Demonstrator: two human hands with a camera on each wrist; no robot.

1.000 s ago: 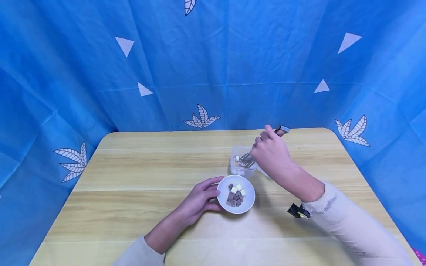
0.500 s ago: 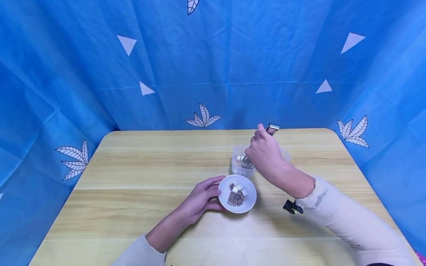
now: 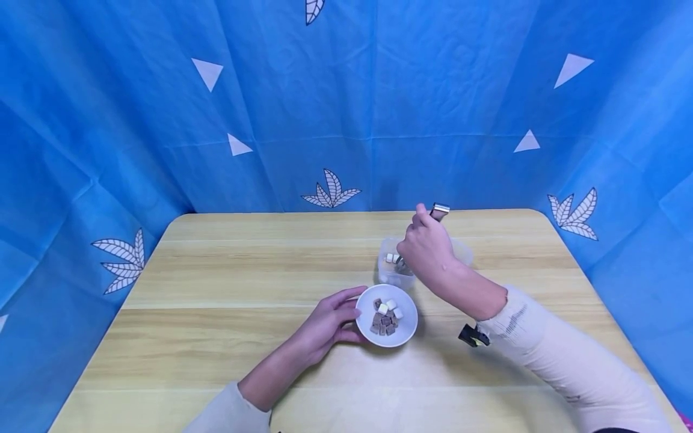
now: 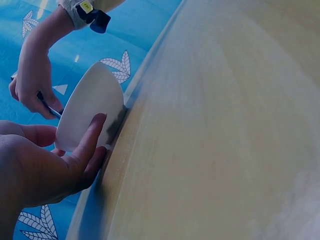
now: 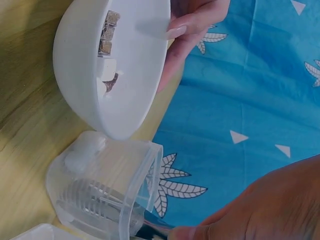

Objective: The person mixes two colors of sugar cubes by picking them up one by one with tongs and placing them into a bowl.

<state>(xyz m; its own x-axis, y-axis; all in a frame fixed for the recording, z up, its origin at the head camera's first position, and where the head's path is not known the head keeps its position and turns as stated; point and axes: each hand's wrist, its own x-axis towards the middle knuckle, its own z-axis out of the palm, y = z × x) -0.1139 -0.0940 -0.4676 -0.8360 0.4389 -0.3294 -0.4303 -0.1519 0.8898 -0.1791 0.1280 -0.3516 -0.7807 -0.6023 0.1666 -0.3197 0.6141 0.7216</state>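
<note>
A white cube is apparently being caught in the clear plastic tub [image 3: 385,278]: the right hand [image 3: 429,245] grips metal tongs [image 3: 440,210], slotted ends down inside, near the white cubes [image 3: 389,258]. The next move seems to call for a steady squeeze. The tub lies below that hand; on its near side, the left hand [image 3: 330,322] holds the white bowl [image 3: 403,331] containing brown pieces [image 3: 385,322] and white pieces [image 3: 382,309].
</note>
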